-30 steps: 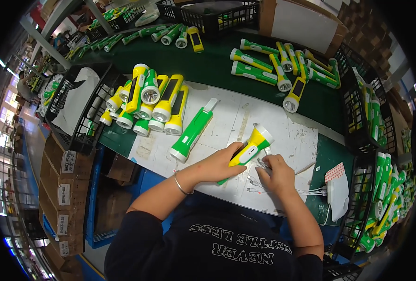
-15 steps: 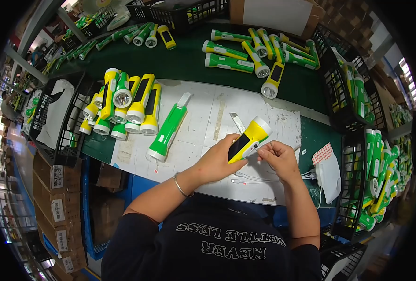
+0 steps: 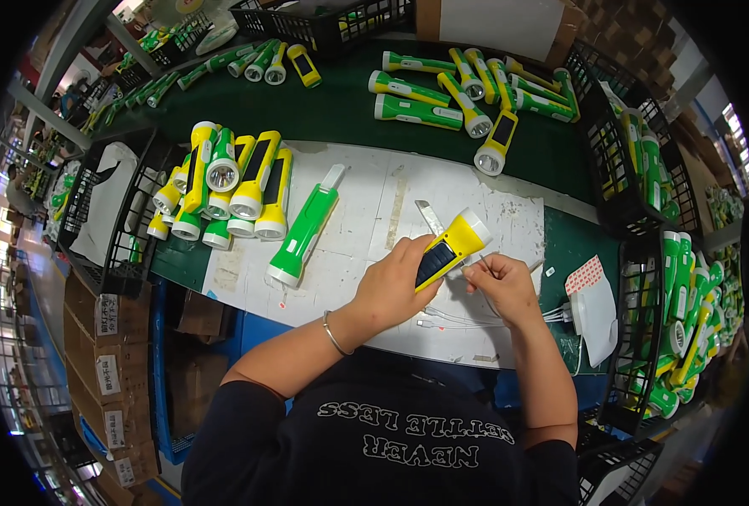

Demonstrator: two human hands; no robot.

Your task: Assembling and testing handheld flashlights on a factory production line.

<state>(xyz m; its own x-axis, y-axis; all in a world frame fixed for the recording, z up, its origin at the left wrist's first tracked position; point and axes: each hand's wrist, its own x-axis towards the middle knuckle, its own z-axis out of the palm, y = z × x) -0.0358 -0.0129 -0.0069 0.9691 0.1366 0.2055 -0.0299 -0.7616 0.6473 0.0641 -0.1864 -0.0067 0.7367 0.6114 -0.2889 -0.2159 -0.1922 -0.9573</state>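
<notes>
Over the white work sheet, my left hand (image 3: 393, 285) is wrapped round a yellow and green flashlight (image 3: 461, 239) with a white head. Its head tilts up and to the right, and the dark solar panel faces up. My right hand (image 3: 507, 288) is closed close to the flashlight's right side, thumb and fingers pinched together; what lies between them, if anything, is too small to make out. A utility knife (image 3: 429, 218) rests just beyond the flashlight. White charging cables (image 3: 467, 323) run beneath my right hand. Left of my hands lies a green flashlight (image 3: 305, 238) with a white end.
A pile of flashlights (image 3: 222, 181) stands at the left of the sheet, beside a black crate (image 3: 142, 207). More flashlights (image 3: 416, 111) lie on the green tabletop (image 3: 324, 114) at the back. Crates of flashlights (image 3: 610, 160) line the right side, near a white charger block (image 3: 589, 312).
The flashlight has rolled in my left hand, so its solar panel faces up more and the switch side has turned away. My right hand stays pinched beside it.
</notes>
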